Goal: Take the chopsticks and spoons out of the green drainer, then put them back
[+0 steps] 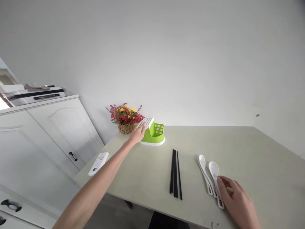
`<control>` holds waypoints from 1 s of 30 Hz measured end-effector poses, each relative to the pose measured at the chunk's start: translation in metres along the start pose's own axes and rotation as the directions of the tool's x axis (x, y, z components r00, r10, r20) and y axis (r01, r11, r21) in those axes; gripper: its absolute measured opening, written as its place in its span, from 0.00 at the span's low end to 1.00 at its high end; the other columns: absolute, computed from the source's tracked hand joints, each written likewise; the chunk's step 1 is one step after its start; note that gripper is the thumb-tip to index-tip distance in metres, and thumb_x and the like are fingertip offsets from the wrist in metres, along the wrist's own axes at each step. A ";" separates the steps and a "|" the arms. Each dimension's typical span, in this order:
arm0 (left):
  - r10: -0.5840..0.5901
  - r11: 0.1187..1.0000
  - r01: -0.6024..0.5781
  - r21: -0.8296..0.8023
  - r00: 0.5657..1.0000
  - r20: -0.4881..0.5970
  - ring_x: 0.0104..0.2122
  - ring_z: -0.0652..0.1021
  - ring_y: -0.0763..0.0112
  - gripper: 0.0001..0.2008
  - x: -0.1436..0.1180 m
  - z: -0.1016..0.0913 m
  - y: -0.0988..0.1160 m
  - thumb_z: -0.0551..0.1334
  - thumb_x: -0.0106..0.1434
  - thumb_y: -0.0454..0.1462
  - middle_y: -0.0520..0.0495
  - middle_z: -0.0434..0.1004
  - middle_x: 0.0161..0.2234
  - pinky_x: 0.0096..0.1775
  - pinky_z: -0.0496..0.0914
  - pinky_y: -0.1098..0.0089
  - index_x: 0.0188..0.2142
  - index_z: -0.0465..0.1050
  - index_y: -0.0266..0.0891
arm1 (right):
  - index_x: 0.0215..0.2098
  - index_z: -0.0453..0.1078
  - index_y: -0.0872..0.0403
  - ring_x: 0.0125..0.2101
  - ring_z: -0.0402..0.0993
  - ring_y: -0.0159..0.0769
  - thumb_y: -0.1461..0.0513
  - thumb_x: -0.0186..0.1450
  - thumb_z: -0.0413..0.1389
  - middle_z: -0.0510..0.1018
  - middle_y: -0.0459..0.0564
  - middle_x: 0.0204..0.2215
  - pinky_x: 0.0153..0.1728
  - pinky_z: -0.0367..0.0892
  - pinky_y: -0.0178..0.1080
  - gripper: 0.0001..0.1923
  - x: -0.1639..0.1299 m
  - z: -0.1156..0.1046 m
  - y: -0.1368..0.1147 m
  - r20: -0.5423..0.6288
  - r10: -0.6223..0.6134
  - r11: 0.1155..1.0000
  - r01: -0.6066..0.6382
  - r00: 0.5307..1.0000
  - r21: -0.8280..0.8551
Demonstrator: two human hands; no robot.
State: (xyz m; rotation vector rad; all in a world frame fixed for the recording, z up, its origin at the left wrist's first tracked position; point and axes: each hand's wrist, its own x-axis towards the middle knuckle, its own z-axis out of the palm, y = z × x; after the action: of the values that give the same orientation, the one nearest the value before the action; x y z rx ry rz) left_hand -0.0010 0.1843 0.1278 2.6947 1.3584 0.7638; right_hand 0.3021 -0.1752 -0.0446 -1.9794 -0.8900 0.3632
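My left hand (138, 133) reaches across the table and rests on the left side of a green cutlery holder (155, 133) with a white slotted top and white base. My right hand (235, 200) lies near the table's front edge, its fingers touching the handle end of the nearer of two white spoons (214, 178) that lie side by side. Several black chopsticks (175, 174) lie together between the holder and the spoons.
A small wicker basket of red and yellow flowers (125, 119) stands against the wall behind the holder. A white remote (98, 163) lies at the table's left edge (95, 178). White cabinets (59, 133) stand to the left.
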 end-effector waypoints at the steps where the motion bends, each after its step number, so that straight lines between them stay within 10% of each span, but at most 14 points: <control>1: -0.008 1.000 0.008 -0.005 1.000 0.021 0.56 0.77 0.51 0.31 0.006 0.004 0.010 0.41 0.75 0.56 0.43 0.56 0.72 0.53 0.74 0.52 0.69 0.62 0.48 | 0.46 0.75 0.47 0.38 0.80 0.46 0.40 0.67 0.49 0.81 0.54 0.46 0.40 0.71 0.47 0.25 -0.001 -0.001 -0.003 -0.019 0.010 1.000 -0.010 1.000 0.013; 9: 0.046 0.999 -0.042 -0.027 0.982 0.181 0.55 0.78 0.49 0.35 0.040 0.039 0.106 0.36 0.74 0.58 0.42 0.49 0.74 0.53 0.72 0.52 0.72 0.57 0.50 | 0.43 0.74 0.48 0.32 0.79 0.43 0.42 0.68 0.50 0.82 0.54 0.43 0.37 0.71 0.45 0.22 -0.004 -0.003 -0.016 -0.071 0.002 0.997 0.004 0.997 0.079; 18: 0.243 0.967 -0.218 -0.129 0.944 0.225 0.55 0.78 0.53 0.34 0.019 0.055 0.179 0.35 0.75 0.58 0.45 0.53 0.73 0.58 0.69 0.54 0.71 0.58 0.53 | 0.45 0.74 0.50 0.28 0.78 0.39 0.44 0.68 0.50 0.82 0.55 0.44 0.33 0.71 0.42 0.22 -0.004 -0.004 -0.014 -0.049 -0.006 0.996 0.010 0.999 0.089; 25: 0.349 0.916 -0.331 -0.225 0.936 0.041 0.53 0.78 0.57 0.26 -0.010 0.040 0.181 0.44 0.77 0.51 0.41 0.70 0.63 0.58 0.69 0.56 0.65 0.66 0.48 | 0.44 0.74 0.50 0.30 0.79 0.41 0.43 0.67 0.50 0.82 0.55 0.45 0.33 0.71 0.43 0.23 -0.004 -0.006 -0.014 -0.064 0.001 0.998 0.003 0.998 0.058; 30: 0.039 0.956 -0.098 -0.276 0.976 -0.213 0.34 0.79 0.64 0.13 -0.079 0.055 0.152 0.50 0.74 0.41 0.42 0.76 0.42 0.43 0.75 0.61 0.50 0.70 0.42 | 0.45 0.73 0.50 0.30 0.79 0.41 0.43 0.67 0.51 0.81 0.55 0.46 0.33 0.72 0.43 0.23 -0.004 -0.005 -0.013 -0.071 0.025 0.998 -0.021 0.997 0.062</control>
State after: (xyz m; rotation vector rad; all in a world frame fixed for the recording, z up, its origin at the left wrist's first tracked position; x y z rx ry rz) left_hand 0.0975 0.0407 0.0832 2.5019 1.0888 1.1750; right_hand 0.2966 -0.1769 -0.0319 -1.9355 -0.8025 0.3271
